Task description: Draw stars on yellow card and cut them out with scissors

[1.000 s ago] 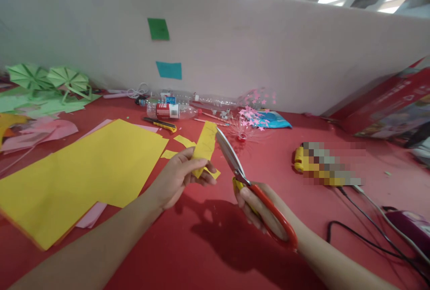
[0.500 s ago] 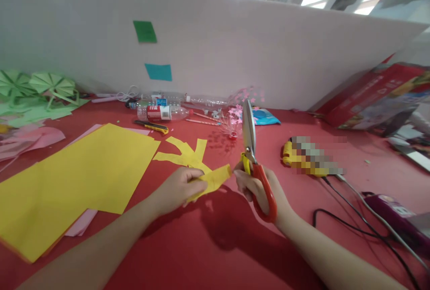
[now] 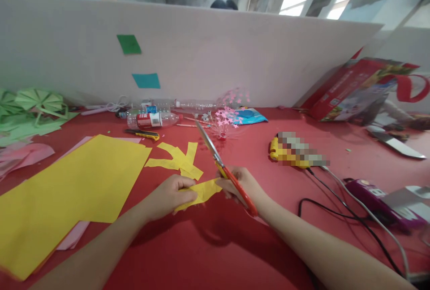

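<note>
My left hand [image 3: 174, 195] pinches the left part of a yellow paper strip [image 3: 204, 190], held just above the red table. The fingers of my right hand [image 3: 240, 184] meet the strip's right end and also hold a pair of scissors [image 3: 235, 183] with red handles. The scissor blades point up and to the left, away from the strip, and look closed. Just beyond my left hand, several cut yellow paper pieces [image 3: 179, 159] lie in an overlapping pile. Left of them is a stack of larger yellow paper sheets [image 3: 77, 182], with pink paper showing beneath.
A yellow utility knife [image 3: 143, 134], plastic bottles [image 3: 152, 120] and a pink star decoration [image 3: 225, 117] lie toward the white partition [image 3: 201, 57]. Green folded paper [image 3: 40, 101] is far left. At right are a yellow device [image 3: 292, 157] with cables, a purple package [image 3: 372, 200] and a red bag [image 3: 342, 88].
My right hand has come left to the strip's right end. The scissors have tipped from nearly upright toward the left. The whole view has shifted a little rightward.
</note>
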`<state>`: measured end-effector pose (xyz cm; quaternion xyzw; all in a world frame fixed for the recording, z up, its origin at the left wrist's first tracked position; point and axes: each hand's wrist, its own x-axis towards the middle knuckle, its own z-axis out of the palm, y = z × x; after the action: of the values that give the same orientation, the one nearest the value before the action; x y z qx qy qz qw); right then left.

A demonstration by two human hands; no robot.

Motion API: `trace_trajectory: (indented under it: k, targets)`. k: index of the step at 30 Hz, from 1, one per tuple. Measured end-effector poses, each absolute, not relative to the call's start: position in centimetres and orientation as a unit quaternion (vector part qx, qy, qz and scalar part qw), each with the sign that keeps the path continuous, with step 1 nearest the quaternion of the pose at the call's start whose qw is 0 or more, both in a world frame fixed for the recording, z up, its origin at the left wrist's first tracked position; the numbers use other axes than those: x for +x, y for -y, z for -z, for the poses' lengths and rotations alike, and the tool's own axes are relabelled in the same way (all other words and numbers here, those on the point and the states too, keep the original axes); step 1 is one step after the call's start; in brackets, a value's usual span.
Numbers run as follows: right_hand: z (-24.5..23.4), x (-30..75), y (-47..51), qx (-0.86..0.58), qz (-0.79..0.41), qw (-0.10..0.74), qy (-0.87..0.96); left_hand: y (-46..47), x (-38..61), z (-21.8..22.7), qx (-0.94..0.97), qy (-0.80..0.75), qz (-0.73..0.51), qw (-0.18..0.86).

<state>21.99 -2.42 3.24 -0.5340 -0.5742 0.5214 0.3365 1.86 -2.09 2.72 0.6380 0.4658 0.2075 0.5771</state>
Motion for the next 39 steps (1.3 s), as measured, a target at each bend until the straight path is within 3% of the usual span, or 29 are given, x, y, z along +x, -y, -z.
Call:
trace_trajectory:
  k: [6, 10, 13, 16, 20, 30, 34, 39]
  targets:
    - [-3.2, 21.7, 2.8, -0.532, -0.519, 0.358, 0.565, 1.6, 1.4, -2.5, 0.57, -0.474, -0.267, 0.615]
    - [-2.6, 21.9, 2.5, -0.48, -0.531, 0.457, 0.528, 1.4, 1.3, -2.6, 0.52, -0.408, -0.356, 0.66]
    - [-1.9, 21.9, 2.3, -0.438, -0.559, 0.485, 0.511, 1.7, 2.0, -2.2, 0.554, -0.378, -0.315, 0.672]
    - [-1.9, 21.6, 2.7, -0.443, -0.561, 0.446, 0.538, 2.4, 2.9, -1.7, 0.565, -0.419, -0.269, 0.658]
    - [-2.6, 21.3, 3.3, -0.471, -0.549, 0.392, 0.569, 3.1, 3.5, -1.4, 0.546, -0.485, -0.296, 0.616]
    - [-3.4, 20.9, 3.7, -0.525, -0.532, 0.341, 0.57, 3.3, 3.9, -1.7, 0.537, -0.476, -0.33, 0.613]
    - [-3.4, 21.0, 3.9, -0.507, -0.535, 0.35, 0.579, 3.3, 3.9, -2.3, 0.509, -0.482, -0.37, 0.61]
    - [-3.8, 21.8, 4.2, -0.444, -0.534, 0.31, 0.649, 2.0, 2.6, -2.7, 0.467, -0.521, -0.492, 0.518]
